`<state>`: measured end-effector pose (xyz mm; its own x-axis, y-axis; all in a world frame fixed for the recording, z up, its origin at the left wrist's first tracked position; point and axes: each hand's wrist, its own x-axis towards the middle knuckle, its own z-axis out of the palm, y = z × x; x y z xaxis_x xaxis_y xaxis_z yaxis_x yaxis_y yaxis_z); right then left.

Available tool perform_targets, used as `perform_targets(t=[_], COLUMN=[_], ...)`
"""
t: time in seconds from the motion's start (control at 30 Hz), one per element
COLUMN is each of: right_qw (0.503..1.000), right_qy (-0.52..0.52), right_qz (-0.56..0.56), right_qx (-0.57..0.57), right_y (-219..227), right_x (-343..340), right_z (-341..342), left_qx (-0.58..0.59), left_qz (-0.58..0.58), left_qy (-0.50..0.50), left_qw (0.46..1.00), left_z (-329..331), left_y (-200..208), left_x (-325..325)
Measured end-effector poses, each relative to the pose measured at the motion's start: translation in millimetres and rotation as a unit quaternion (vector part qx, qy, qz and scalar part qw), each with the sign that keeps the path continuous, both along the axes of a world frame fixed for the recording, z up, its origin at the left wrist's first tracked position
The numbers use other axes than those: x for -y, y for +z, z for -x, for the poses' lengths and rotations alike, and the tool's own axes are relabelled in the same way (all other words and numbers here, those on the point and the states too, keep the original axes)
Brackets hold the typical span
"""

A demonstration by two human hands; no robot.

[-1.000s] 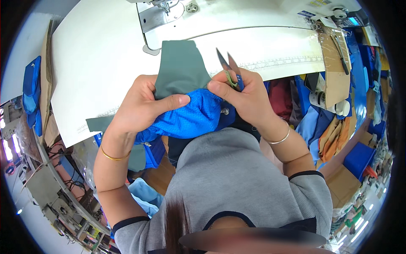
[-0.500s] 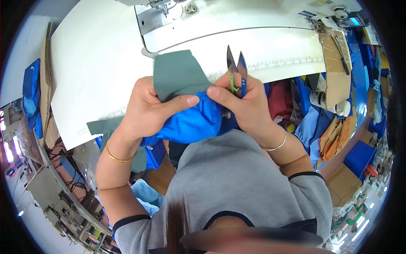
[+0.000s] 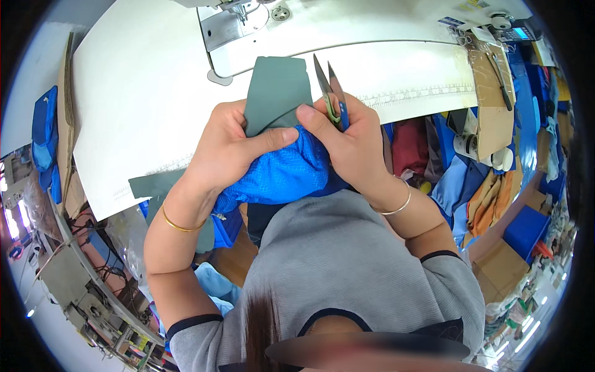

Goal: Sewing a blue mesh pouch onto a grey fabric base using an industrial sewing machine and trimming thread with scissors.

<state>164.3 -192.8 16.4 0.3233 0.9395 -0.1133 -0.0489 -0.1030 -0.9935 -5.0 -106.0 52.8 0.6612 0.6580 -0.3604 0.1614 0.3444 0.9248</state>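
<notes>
A grey-green fabric piece (image 3: pixel 279 87) stands up between my hands, with bright blue fabric (image 3: pixel 282 173) bunched just below it. My left hand (image 3: pixel 238 142) is closed on the left side of the cloth, its thumb pressing near the line where the two colours meet. With thumb and fingers, my right hand (image 3: pixel 338 133) pinches the right edge of the cloth. Thread snips (image 3: pixel 334 102) with a green and a blue handle side are tucked in that same hand, blades apart and pointing up and away. My fingers behind the cloth are hidden.
A sewing machine (image 3: pixel 229 28) stands at the table's far side. The white table (image 3: pixel 136 93) carries a printed ruler strip. More grey-green fabric (image 3: pixel 152 186) hangs over the near left edge. Folded coloured cloths (image 3: pixel 412 149), cardboard (image 3: pixel 493 118) and a blue bin (image 3: pixel 525 230) are at right.
Both hands have lifted the cloth a little farther away, and the grey-green piece has shifted right and turned more upright. The snips have moved slightly left, with their blades closer together.
</notes>
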Motion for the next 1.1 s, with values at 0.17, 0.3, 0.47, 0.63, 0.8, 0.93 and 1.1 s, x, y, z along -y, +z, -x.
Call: perform_targets(t=[0.17,0.3,0.47,0.63,0.8,0.93,1.1], right_qw=[0.984,0.991,0.972,0.928,0.916,0.860,0.931], right_qy=[0.138,0.121,0.049,-0.085,-0.139,-0.178,-0.090], right_qz=[0.092,0.041,-0.049,-0.066,0.008,-0.020,-0.142], right_qx=[-0.068,-0.031,0.224,0.357,0.375,0.479,0.324], right_y=[7.9,7.3,-8.3,-23.9,-22.0,-28.1,-9.7], right_x=[-9.4,-4.4,-19.3,-37.5,-30.9,-30.6,-26.7], right_z=[-34.0,-27.6,-25.6,-69.4,-108.9,-119.1,-106.1], left_qx=[0.000,0.013,-0.140,-0.156,-0.267,-0.217,-0.038], left_qz=[0.047,0.013,-0.236,-0.257,-0.594,-0.293,-0.040], left_qy=[-0.021,-0.006,0.023,0.074,0.291,0.344,0.366], left_qw=[0.999,1.000,0.961,0.951,0.701,0.865,0.929], left_z=[4.3,-0.5,-4.3,51.2,117.9,116.5,88.2], left_y=[-1.1,-5.9,-7.7,-2.7,-37.8,-71.3,-67.6], left_x=[-6.6,-4.7,-20.6,-23.9,31.1,100.4,119.9])
